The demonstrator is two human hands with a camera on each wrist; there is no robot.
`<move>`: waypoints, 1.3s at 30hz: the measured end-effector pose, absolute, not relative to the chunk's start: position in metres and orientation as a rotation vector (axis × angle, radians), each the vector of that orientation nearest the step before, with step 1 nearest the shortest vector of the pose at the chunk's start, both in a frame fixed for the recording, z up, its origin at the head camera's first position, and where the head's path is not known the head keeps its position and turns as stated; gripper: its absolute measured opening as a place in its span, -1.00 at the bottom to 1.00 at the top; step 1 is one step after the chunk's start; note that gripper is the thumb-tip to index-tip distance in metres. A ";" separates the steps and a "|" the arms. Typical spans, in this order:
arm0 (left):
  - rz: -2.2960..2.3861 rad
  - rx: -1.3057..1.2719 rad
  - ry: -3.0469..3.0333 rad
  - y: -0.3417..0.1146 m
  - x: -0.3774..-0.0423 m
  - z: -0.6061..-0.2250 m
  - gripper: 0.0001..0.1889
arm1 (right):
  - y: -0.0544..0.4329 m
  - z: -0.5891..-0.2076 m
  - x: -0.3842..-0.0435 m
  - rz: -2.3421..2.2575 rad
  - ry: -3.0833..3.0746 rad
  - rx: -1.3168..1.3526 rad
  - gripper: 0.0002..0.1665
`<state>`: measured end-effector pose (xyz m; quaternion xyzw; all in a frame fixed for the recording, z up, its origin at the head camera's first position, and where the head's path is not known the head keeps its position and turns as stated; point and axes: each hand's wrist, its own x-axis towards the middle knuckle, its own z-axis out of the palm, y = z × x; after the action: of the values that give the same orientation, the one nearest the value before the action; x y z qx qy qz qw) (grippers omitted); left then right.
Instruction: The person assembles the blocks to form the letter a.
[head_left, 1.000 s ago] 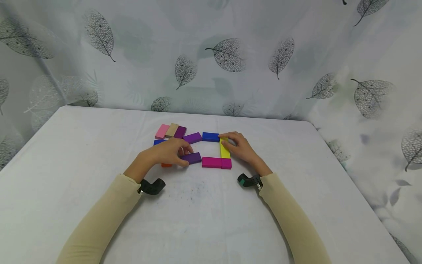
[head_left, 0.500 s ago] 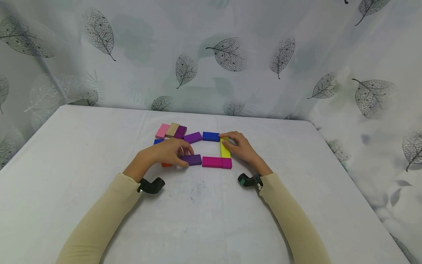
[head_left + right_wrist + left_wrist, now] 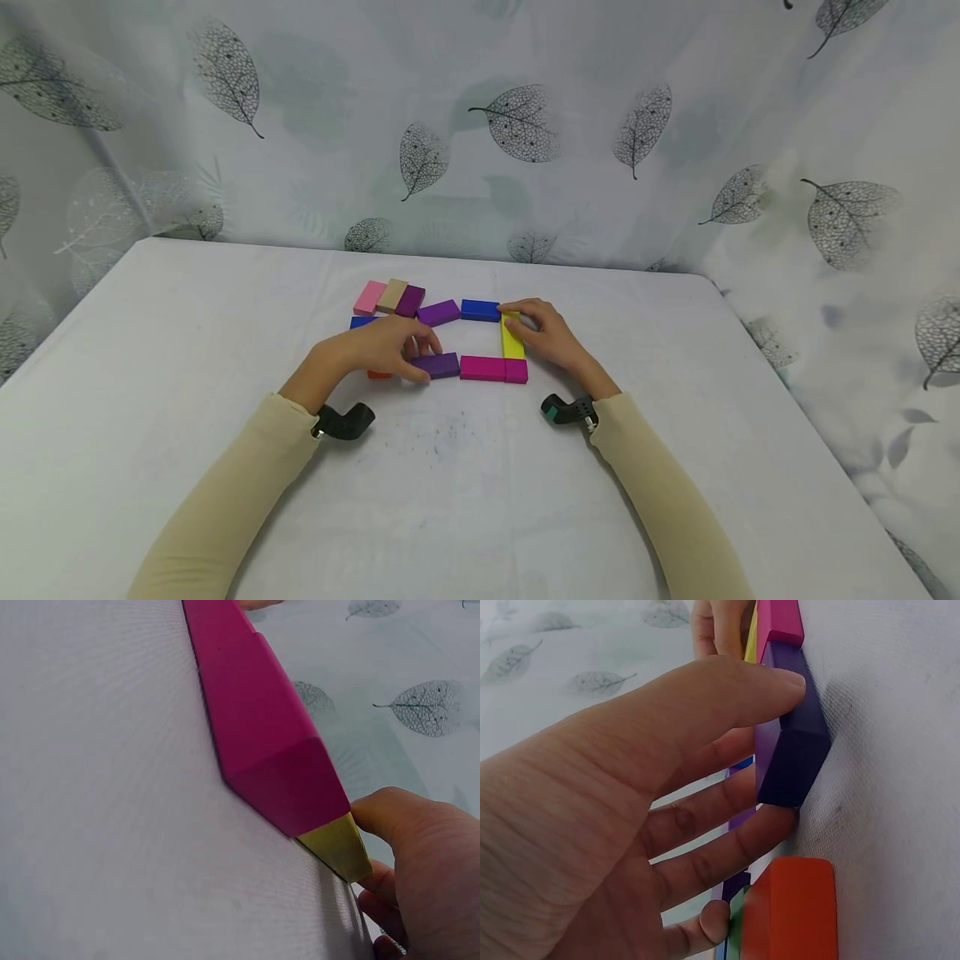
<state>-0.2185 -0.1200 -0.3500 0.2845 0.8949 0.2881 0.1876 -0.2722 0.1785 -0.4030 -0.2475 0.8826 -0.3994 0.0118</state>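
My left hand [image 3: 382, 343] pinches a purple block [image 3: 441, 365] lying on the white table, thumb on its near side and fingers behind it. To its right, end to end, lie a long magenta block [image 3: 482, 368] and a short magenta block [image 3: 515, 372]. My right hand [image 3: 549, 333] holds the yellow block [image 3: 513, 337], its thumb on one side and fingers on the other; the index fingertip is at the end of a blue block [image 3: 480, 310]. In the left wrist view an orange block [image 3: 802, 907] lies beside the left fingers. The left hand hides part of the layout.
A violet block [image 3: 438, 313] lies left of the blue one. Farther left are dark purple [image 3: 410, 301], beige [image 3: 392, 296] and pink [image 3: 369, 297] blocks, with another blue block [image 3: 362, 322] partly behind the left hand. A leaf-print curtain [image 3: 517, 125] hangs behind the table.
The purple block under my left hand has turned slightly, its right end coming nearer to me and more in line with the magenta blocks. My right hand has stayed in place.
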 end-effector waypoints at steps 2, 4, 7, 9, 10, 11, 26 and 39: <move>0.804 0.804 2.512 -0.120 -0.218 -0.350 -0.62 | 0.179 -0.403 -0.271 -1.245 2.752 -0.774 -0.61; 0.798 0.811 2.507 -0.120 -0.218 -0.349 -0.61 | 0.179 -0.403 -0.271 -1.246 2.751 -0.782 -0.61; 0.786 0.819 2.508 -0.119 -0.218 -0.349 -0.61 | 0.179 -0.402 -0.271 -1.248 2.748 -0.797 -0.61; 0.776 0.816 2.512 -0.119 -0.218 -0.349 -0.60 | 0.179 -0.402 -0.271 -1.249 2.745 -0.804 -0.61; 0.774 0.814 2.514 -0.119 -0.218 -0.349 -0.60 | 0.180 -0.402 -0.271 -1.247 2.747 -0.807 -0.61; 0.772 0.813 2.515 -0.119 -0.218 -0.349 -0.60 | 0.180 -0.402 -0.271 -1.246 2.749 -0.808 -0.61; 0.892 0.738 2.585 -0.124 -0.219 -0.345 -0.57 | 0.178 -0.401 -0.272 -1.249 2.748 -0.772 -0.61; 0.954 0.776 2.608 -0.133 -0.215 -0.346 -0.57 | 0.178 -0.402 -0.272 -1.247 2.746 -0.750 -0.61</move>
<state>-0.2152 -0.1331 -0.3464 0.2670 0.8970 0.3280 0.1287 -0.2721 0.1785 -0.4018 -0.2414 0.8835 -0.4012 0.0169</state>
